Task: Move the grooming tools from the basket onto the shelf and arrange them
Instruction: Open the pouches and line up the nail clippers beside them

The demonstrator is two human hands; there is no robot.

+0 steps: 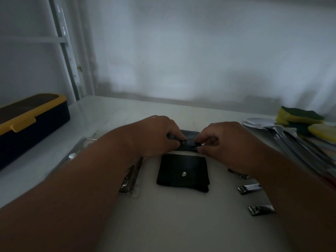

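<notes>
Both my hands meet over a dark pouch lying on the white shelf. My left hand grips the pouch's left end. My right hand pinches a thin metal tool at the pouch's front edge. In front of it lies a second black pouch with a silver snap. Two nail clippers lie at the right, partly under my right forearm. A packaged clipper lies at the left beside my left forearm. No basket is in view.
A dark box with a yellow lid stands at the left on the shelf. Metal spoons and yellow-green sponges lie at the far right. A white wall closes the back; a shelf post rises at the back left.
</notes>
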